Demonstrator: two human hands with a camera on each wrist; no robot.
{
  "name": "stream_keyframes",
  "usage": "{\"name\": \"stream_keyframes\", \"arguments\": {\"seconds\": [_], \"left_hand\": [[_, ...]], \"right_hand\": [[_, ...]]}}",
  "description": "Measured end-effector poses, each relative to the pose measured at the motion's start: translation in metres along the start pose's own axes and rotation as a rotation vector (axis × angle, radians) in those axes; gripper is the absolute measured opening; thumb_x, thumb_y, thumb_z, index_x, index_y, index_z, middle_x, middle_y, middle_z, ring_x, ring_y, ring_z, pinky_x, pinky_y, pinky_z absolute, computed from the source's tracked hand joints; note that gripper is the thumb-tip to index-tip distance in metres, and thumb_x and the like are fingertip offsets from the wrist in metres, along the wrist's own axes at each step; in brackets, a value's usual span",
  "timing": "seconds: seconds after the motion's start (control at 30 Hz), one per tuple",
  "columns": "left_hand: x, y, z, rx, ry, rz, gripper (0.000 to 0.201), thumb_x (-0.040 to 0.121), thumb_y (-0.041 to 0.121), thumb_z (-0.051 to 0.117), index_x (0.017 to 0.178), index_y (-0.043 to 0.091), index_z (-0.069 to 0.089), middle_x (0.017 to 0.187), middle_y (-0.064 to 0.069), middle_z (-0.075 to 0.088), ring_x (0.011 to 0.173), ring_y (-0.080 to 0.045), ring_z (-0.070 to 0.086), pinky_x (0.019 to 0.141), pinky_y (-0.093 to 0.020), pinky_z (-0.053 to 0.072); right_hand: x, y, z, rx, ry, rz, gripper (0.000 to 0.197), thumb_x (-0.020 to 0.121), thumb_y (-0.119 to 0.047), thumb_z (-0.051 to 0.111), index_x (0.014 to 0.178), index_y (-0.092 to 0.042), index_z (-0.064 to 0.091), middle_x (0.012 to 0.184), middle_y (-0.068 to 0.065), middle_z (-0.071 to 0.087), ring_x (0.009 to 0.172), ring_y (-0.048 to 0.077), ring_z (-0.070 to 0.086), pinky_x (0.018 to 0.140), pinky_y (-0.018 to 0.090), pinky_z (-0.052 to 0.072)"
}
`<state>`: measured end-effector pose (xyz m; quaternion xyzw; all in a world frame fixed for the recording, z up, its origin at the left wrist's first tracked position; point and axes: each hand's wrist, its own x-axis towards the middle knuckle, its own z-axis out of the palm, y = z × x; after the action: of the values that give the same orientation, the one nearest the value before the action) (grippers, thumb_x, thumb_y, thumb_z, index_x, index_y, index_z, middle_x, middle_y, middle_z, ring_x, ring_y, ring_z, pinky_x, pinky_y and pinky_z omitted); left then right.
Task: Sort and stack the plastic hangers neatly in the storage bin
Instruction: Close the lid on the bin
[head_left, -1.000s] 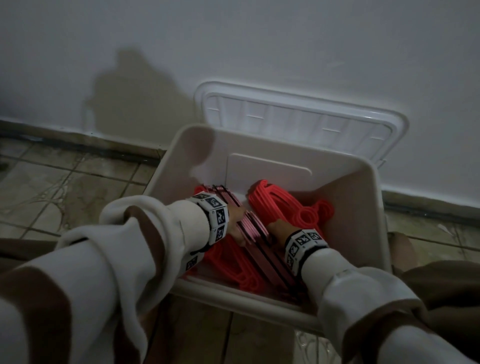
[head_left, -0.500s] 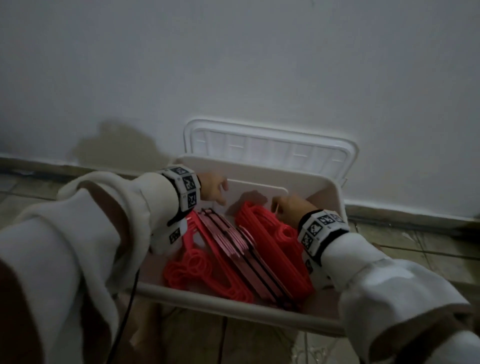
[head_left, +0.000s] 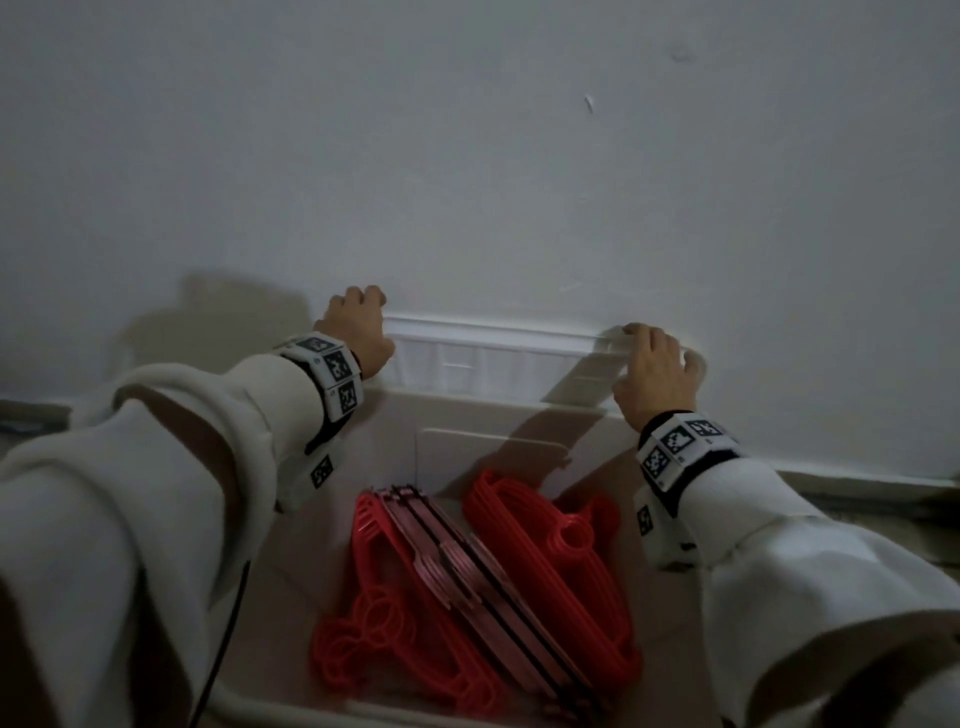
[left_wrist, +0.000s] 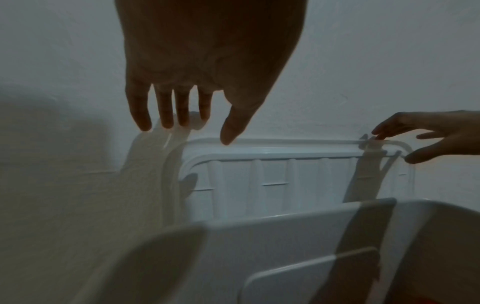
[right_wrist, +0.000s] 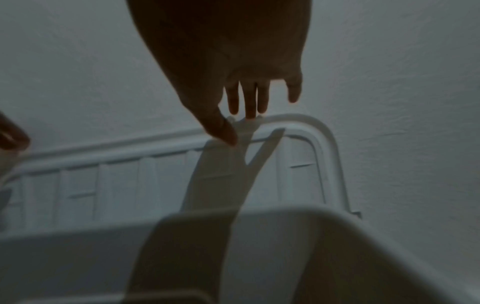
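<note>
the red plastic hangers (head_left: 550, 561) lay inside the white storage bin (head_left: 519, 415), leaning together in rows. some darker pink ones (head_left: 467, 566) sat in the middle, with bright red ones on each side of them. they looked sorted already.

the white lid (head_left: 488, 358) stood up on its edge behind the bin, leaning on the wall (head_left: 467, 156).

both hands were up at the top edge of the lid, well above the hangers. the left hand (head_left: 358, 332) was at the lid's left top corner. in the left wrist view its fingers (left_wrist: 166, 111) were straight and hung down just over the corner, so its grip was loose and it held nothing yet. the right hand (head_left: 654, 374) was near the lid's right top corner. in the right wrist view its thumb and fingertips (right_wrist: 249, 102) came right to the lid's rim. it looked like it was touching the rim, but the fingers were not curled round it, so its grip was loose too.

i think the stacking step was done and the step in hand was getting the lid. the next move would need both hands to close on the top rim, one at each corner, lift the lid away from the wall, tip it flat and set it down on the bin. the lid is wide and thin, so it could wobble or slip if only one hand held it.
</note>
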<state>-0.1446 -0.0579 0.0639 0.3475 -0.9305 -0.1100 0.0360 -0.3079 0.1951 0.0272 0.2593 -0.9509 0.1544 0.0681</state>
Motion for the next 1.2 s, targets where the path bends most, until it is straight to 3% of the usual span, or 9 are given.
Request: {"name": "stream_keyframes", "arguments": {"seconds": [0.1,0.23,0.37,0.47,0.6,0.73,0.97,1.1,1.2], "left_hand": [[0.004,0.0,0.011,0.129,-0.01,0.072,0.047,0.087,0.02,0.057,0.13,0.014,0.04,0.129,-0.012,0.04,0.117,-0.03,0.04,0.09,-0.041,0.039],[0.008,-0.002,0.012,0.324,0.032,0.17,0.048,0.087,0.015,0.058,0.13,0.016,0.037,0.129,-0.014,0.038,0.116,-0.031,0.04,0.086,-0.041,0.04],[0.009,0.0,0.015,0.47,0.029,0.186,0.053,0.088,0.015,0.056,0.135,0.019,0.031,0.13,-0.016,0.036,0.119,-0.031,0.037,0.093,-0.042,0.036],[0.007,0.001,0.015,0.454,0.076,0.189,0.048,0.089,0.015,0.055,0.133,0.017,0.036,0.126,-0.017,0.04,0.116,-0.031,0.04,0.088,-0.04,0.037],[0.003,0.01,0.01,0.416,0.161,0.166,0.045,0.089,0.018,0.056,0.131,0.011,0.038,0.125,-0.018,0.041,0.112,-0.032,0.042,0.082,-0.041,0.037],[0.003,0.022,-0.014,0.438,0.213,0.107,0.044,0.093,0.028,0.052,0.129,0.009,0.035,0.129,-0.014,0.042,0.117,-0.03,0.04,0.092,-0.041,0.035],[-0.027,0.023,-0.063,0.46,0.241,0.147,0.031,0.097,0.026,0.044,0.124,0.011,0.04,0.123,-0.01,0.052,0.115,-0.029,0.045,0.102,-0.046,0.028],[-0.06,0.021,-0.087,0.447,0.261,0.148,0.029,0.098,0.026,0.043,0.122,0.011,0.041,0.122,-0.011,0.052,0.113,-0.029,0.046,0.092,-0.04,0.035],[-0.086,0.018,-0.103,0.467,0.302,0.162,0.029,0.097,0.026,0.046,0.121,0.012,0.042,0.122,-0.01,0.053,0.113,-0.028,0.046,0.092,-0.039,0.035]], "right_hand": [[0.004,0.003,0.013,-0.148,0.004,-0.035,0.053,0.082,0.0,0.053,0.131,-0.012,0.038,0.133,0.012,0.038,0.126,0.029,0.035,0.11,0.051,0.022],[0.014,-0.004,0.015,-0.175,-0.038,0.03,0.04,0.089,-0.001,0.049,0.127,-0.007,0.041,0.129,0.018,0.038,0.12,0.035,0.036,0.103,0.056,0.03],[0.022,-0.014,0.011,-0.055,-0.156,0.124,0.04,0.091,-0.015,0.055,0.128,-0.012,0.04,0.128,0.012,0.045,0.124,0.032,0.035,0.107,0.064,0.018],[0.019,-0.012,0.006,-0.03,-0.137,0.097,0.04,0.089,-0.021,0.057,0.125,-0.012,0.042,0.125,0.012,0.049,0.122,0.031,0.036,0.108,0.065,0.016],[0.025,-0.013,-0.02,0.003,-0.065,0.086,0.037,0.089,-0.022,0.058,0.122,-0.012,0.045,0.123,0.011,0.05,0.122,0.031,0.037,0.109,0.064,0.013],[0.026,-0.019,-0.058,0.04,0.017,0.057,0.031,0.088,-0.023,0.058,0.116,-0.012,0.048,0.118,0.01,0.053,0.119,0.029,0.038,0.109,0.062,0.015],[-0.005,-0.03,-0.108,0.041,0.109,0.04,0.028,0.088,-0.024,0.06,0.111,-0.013,0.049,0.114,0.01,0.055,0.117,0.029,0.04,0.108,0.058,0.019],[-0.036,-0.039,-0.133,0.083,0.197,-0.001,0.025,0.087,-0.024,0.061,0.107,-0.013,0.051,0.109,0.01,0.057,0.112,0.029,0.042,0.1,0.05,0.029],[-0.06,-0.043,-0.15,0.118,0.226,-0.012,0.025,0.086,-0.026,0.062,0.105,-0.012,0.053,0.106,0.011,0.059,0.109,0.031,0.044,0.089,0.045,0.037]]}}
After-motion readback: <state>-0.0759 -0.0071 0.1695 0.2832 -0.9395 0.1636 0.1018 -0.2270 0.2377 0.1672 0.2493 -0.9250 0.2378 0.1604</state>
